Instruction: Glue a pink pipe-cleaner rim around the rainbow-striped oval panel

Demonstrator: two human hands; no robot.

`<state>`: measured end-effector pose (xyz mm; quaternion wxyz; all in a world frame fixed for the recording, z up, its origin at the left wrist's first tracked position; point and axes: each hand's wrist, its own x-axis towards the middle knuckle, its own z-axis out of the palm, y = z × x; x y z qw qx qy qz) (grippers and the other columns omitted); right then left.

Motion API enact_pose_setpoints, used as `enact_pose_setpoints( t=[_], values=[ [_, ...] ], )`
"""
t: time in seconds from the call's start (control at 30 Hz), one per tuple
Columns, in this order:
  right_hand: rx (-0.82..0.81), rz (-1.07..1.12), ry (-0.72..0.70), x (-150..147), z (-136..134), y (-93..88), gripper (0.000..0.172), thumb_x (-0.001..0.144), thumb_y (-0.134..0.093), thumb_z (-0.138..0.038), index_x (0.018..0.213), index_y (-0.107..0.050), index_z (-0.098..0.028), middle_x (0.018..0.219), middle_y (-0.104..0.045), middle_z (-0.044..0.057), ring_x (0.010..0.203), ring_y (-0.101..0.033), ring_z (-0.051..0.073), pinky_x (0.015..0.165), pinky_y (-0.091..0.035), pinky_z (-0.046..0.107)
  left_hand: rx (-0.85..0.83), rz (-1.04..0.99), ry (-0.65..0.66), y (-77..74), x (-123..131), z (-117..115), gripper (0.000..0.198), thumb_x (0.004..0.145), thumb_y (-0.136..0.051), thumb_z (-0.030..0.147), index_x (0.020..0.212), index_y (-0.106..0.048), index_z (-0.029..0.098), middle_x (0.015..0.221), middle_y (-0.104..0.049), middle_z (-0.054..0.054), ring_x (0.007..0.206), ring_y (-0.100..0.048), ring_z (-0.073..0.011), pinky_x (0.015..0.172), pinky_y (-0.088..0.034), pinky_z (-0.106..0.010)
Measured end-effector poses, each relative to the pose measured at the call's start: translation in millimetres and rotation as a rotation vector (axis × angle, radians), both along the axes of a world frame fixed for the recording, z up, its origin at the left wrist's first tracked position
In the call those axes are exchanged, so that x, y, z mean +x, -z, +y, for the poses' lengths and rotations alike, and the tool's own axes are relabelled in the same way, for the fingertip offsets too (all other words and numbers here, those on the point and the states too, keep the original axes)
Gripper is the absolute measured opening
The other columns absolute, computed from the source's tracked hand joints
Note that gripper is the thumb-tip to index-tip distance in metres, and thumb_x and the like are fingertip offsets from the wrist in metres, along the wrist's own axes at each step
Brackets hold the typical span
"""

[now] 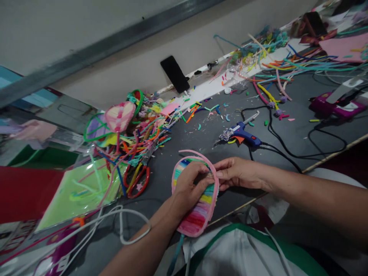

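In the head view, an oval craft piece (198,214) of rainbow-striped pipe cleaners, edged in pink, stands near the table's front edge. My left hand (191,182) lies across its striped face, thumb and fingers closed on it near the right rim. With thumb and fingers pinched, my right hand (237,174) grips the pink pipe cleaner edging (214,172) on the right side. One loose end of that edging curls out over the top. A teal stem hangs from the piece's bottom. Beyond my right hand rests a blue hot glue gun (244,134).
Red-handled scissors (138,182) and a heap of pipe cleaners with a pink heart-shaped piece (119,115) sit at left. A black phone (174,74) leans on the wall. Black cords (283,155) cross the right side; white cables (123,224) loop at lower left.
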<state>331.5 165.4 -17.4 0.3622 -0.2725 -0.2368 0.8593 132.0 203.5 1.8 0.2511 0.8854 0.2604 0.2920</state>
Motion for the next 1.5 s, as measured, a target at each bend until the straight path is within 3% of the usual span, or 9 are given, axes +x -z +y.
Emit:
enact_pose_setpoints(
  t=[0.17,0.43,0.57,0.7,0.9,1.13,1.3,1.4,1.5],
  values=[
    [0.016,-0.092,-0.063,7.2,4.8,-5.3,0.042,0.069,-0.078,-0.048,0.085,-0.061,-0.014,0.07,-0.07,0.002,0.059,-0.068,0.014,0.054,-0.057,0.025,0.012,-0.014,0.085,1.9,2.8,-1.1,0.011,0.085,-0.063,0.023,0.094,-0.056,0.019,0.087,-0.062,-0.003,0.083,-0.058,-0.017,0.076,-0.047,-0.03],
    [0.013,-0.208,-0.131,7.4,5.3,-7.7,0.043,0.064,-0.082,-0.044,0.083,-0.054,-0.016,0.063,-0.069,-0.001,0.055,-0.068,0.013,0.054,-0.057,0.024,-0.037,0.027,0.239,3.8,0.4,-1.8,0.011,0.088,-0.061,0.027,0.094,-0.057,0.019,0.091,-0.063,-0.006,0.088,-0.059,-0.0176,0.079,-0.048,-0.031],
    [0.017,-0.252,-0.196,12.6,6.8,-11.7,0.038,0.064,-0.082,-0.039,0.081,-0.059,-0.014,0.065,-0.069,0.0,0.056,-0.068,0.012,0.051,-0.057,0.021,-0.065,0.086,0.318,-3.5,-7.9,4.8,0.019,0.094,-0.045,0.028,0.105,-0.059,0.02,0.101,-0.065,-0.01,0.098,-0.06,-0.0204,0.087,-0.049,-0.035],
    [0.035,-0.312,-0.239,18.7,8.4,-14.8,0.031,0.069,-0.079,-0.037,0.084,-0.064,-0.014,0.069,-0.071,0.002,0.057,-0.068,0.012,0.045,-0.054,0.017,-0.086,0.044,0.151,-16.9,-21.2,18.1,0.026,0.096,-0.04,0.029,0.107,-0.062,0.019,0.104,-0.067,-0.01,0.099,-0.062,-0.0207,0.087,-0.049,-0.035],
    [-0.005,-0.332,-0.161,21.5,12.1,-13.7,0.018,0.077,-0.071,-0.03,0.079,-0.066,-0.013,0.065,-0.07,0.002,0.054,-0.066,0.011,0.046,-0.054,0.018,-0.089,0.145,-0.16,-24.3,-34.4,43.1,0.021,0.092,-0.05,0.028,0.094,-0.068,0.016,0.092,-0.068,-0.007,0.087,-0.064,-0.0183,0.081,-0.05,-0.03],
    [0.084,-0.337,-0.117,12.0,10.3,-15.1,0.015,0.078,-0.07,-0.027,0.076,-0.063,-0.013,0.062,-0.069,0.002,0.053,-0.065,0.012,0.044,-0.053,0.019,-0.034,0.261,-0.186,-24.6,-34.0,49.0,0.022,0.091,-0.051,0.027,0.097,-0.069,0.015,0.093,-0.07,-0.007,0.089,-0.064,-0.0177,0.081,-0.049,-0.029],
    [-0.048,-0.276,-0.031,-9.7,-8.4,-14.0,0.008,0.08,-0.063,-0.019,0.076,-0.058,-0.015,0.06,-0.067,0.002,0.051,-0.063,0.012,0.048,-0.056,0.024,0.119,0.339,-0.279,-43.5,-33.6,24.6,0.024,0.09,-0.053,0.027,0.107,-0.063,0.015,0.105,-0.067,-0.009,0.097,-0.062,-0.0198,0.087,-0.048,-0.034],
    [-0.085,-0.261,0.039,-20.1,-19.0,-16.1,0.009,0.082,-0.06,-0.015,0.075,-0.056,-0.016,0.059,-0.064,0.0,0.049,-0.062,0.011,0.048,-0.056,0.024,0.113,0.392,-0.279,-49.7,-27.0,-12.9,0.021,0.091,-0.051,0.026,0.108,-0.059,0.017,0.101,-0.064,-0.008,0.094,-0.061,-0.019,0.085,-0.049,-0.033],
    [-0.08,-0.231,0.054,-24.5,-23.5,-19.8,0.012,0.085,-0.059,-0.016,0.074,-0.054,-0.016,0.059,-0.064,0.0,0.049,-0.062,0.011,0.048,-0.055,0.023,0.028,0.469,-0.209,-42.8,-14.7,-52.7,0.03,0.086,-0.06,0.032,0.111,-0.054,0.017,0.101,-0.062,-0.008,0.092,-0.06,-0.0202,0.081,-0.05,-0.033]
  ],
)
